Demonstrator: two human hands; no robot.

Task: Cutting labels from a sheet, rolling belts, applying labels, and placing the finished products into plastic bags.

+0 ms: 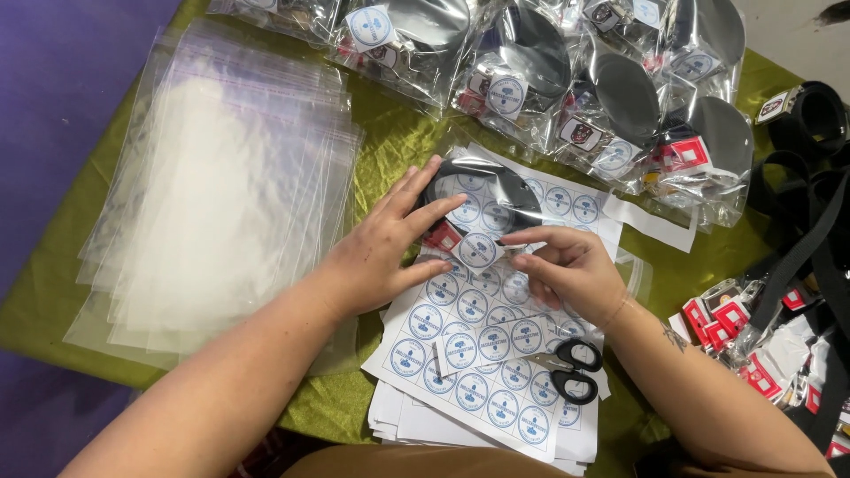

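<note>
My left hand (382, 249) lies flat on a clear plastic bag (496, 190) that holds a coiled black belt, pressing it down on a stack of white sheets printed with round blue stickers (482, 354). My right hand (571, 265) pinches one square cut-out sticker (478, 251) and sets it against the bag's lower edge. Its fingers are closed on the sticker's right corner.
Black-handled scissors (567, 367) lie on the sticker sheets. A pile of empty clear bags (212, 186) lies at left. Several packed, stickered bags (567, 80) sit at the back. Loose black belts (810, 195) with red tags (726, 319) are at right, on a green cloth (390, 133).
</note>
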